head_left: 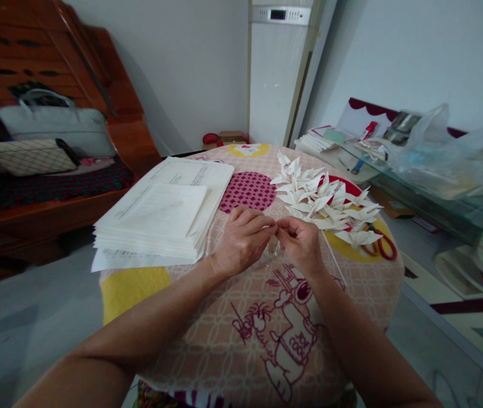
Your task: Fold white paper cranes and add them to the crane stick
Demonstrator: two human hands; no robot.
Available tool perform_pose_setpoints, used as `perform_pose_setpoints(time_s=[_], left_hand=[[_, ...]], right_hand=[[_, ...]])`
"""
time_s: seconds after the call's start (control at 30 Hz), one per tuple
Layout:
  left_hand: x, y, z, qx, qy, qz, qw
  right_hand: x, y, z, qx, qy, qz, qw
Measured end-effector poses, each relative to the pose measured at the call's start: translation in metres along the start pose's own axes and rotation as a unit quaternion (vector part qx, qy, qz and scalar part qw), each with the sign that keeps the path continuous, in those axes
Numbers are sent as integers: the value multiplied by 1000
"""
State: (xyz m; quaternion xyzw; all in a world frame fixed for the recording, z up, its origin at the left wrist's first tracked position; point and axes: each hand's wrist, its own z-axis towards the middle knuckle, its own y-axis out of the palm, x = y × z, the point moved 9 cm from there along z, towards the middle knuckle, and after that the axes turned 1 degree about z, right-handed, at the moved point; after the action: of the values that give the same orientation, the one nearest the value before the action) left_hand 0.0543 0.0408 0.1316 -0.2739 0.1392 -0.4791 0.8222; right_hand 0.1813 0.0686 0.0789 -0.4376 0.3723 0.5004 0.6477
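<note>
Round table [148,283] here, under a pink cloth printed with a cartoon, grey floor all around. On its left lies a thick stack of paper [160,218]. At the far right there's a heap of folded white paper shapes [321,198], with red scissors [383,245] poking out beneath. Behind, a white air conditioner [277,73] stands against the wall. A wooden bench [54,192] at left carries a grey bag [54,127] and a checked bag [33,156], contents hidden. On the glass shelf [436,204] at right sits a clear plastic bag [428,147]; what's inside, I can't tell. Mid-table, left hand [241,238] and right hand [300,243] meet, fingertips pinched on a small white paper piece [273,245] just above the cloth.
</note>
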Motion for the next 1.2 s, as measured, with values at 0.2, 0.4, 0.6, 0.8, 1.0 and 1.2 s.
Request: perform_pose_setpoints(time_s=[0.2,0.4,0.6,0.8,1.0,1.2], left_hand=[[4,-1,3,-6,16,25,1000],[5,-2,2,-14,31,35,999],[5,1,1,-21,29,19,999],[-10,-2,1,-41,-42,-75,995],[-87,5,-26,33,-331,-281,900],[-88,64,-56,-127,-463,-513,712]], right_hand=[[-4,0,-1,-6,-3,2,1000],[-5,0,0,-19,10,6,1000],[-6,3,0,-42,15,13,999],[-7,-4,2,-14,-8,-12,1000],[7,-14,8,-4,36,86,996],[21,-19,13,-23,68,184,980]])
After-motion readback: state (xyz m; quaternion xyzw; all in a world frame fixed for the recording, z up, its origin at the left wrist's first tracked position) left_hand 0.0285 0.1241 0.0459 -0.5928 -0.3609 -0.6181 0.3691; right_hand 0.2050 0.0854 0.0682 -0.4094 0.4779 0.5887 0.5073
